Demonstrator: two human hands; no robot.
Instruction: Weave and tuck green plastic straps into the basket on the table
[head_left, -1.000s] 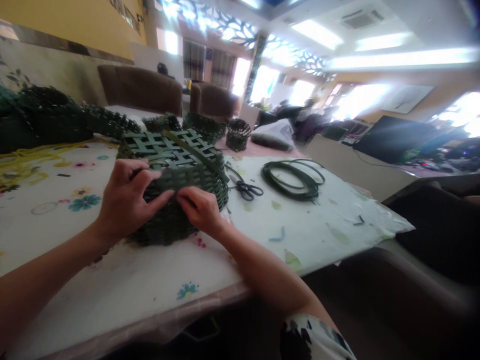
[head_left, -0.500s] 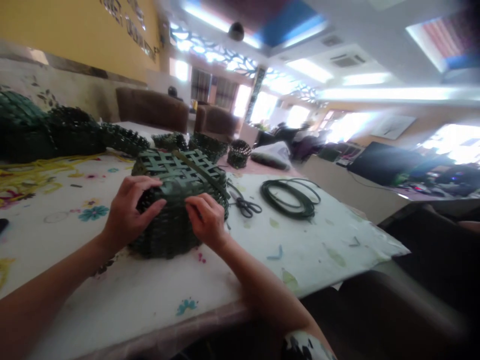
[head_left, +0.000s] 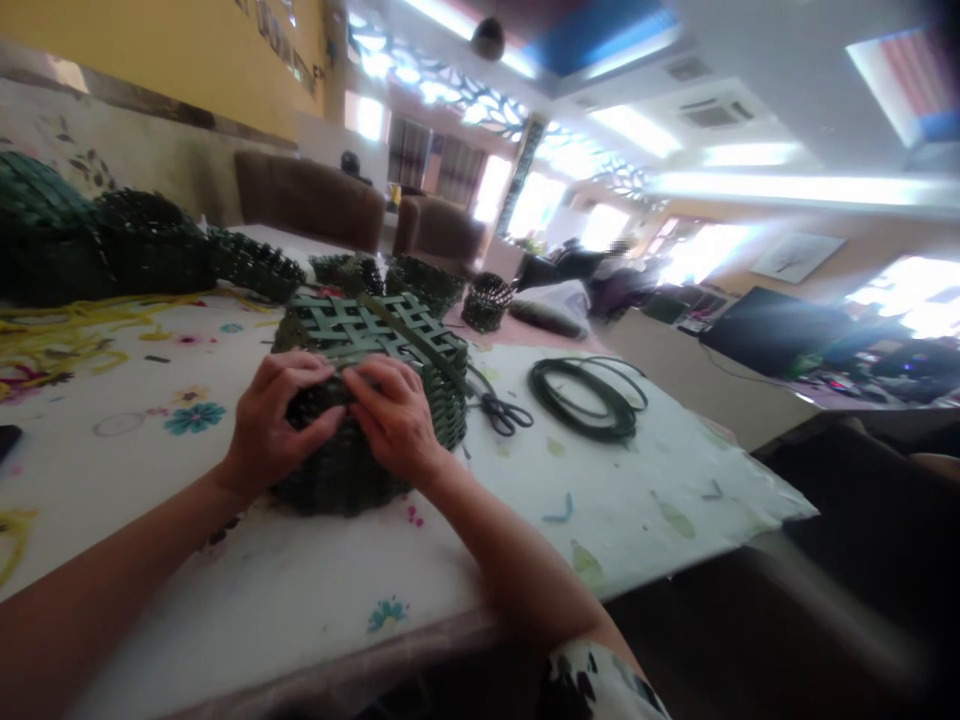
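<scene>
A dark green woven basket (head_left: 390, 340) lies upside down on the white flowered tablecloth (head_left: 315, 560), its flat plaited base facing up. Both of my hands press against its near side wall. My left hand (head_left: 274, 425) curls round the wall with the thumb low and the fingers at the upper edge. My right hand (head_left: 394, 415) lies beside it with fingers closed on the weave, close to the left fingertips. A loose green strip runs diagonally across the basket's base.
Black scissors (head_left: 504, 410) and a coil of green cord (head_left: 589, 395) lie to the right of the basket. Several other dark woven baskets (head_left: 150, 245) stand at the far left and back. Yellow strips (head_left: 52, 340) are strewn at left. The table's edge drops off at right.
My right hand has moved up and left along the basket wall, closer to my left hand. The view has shifted slightly.
</scene>
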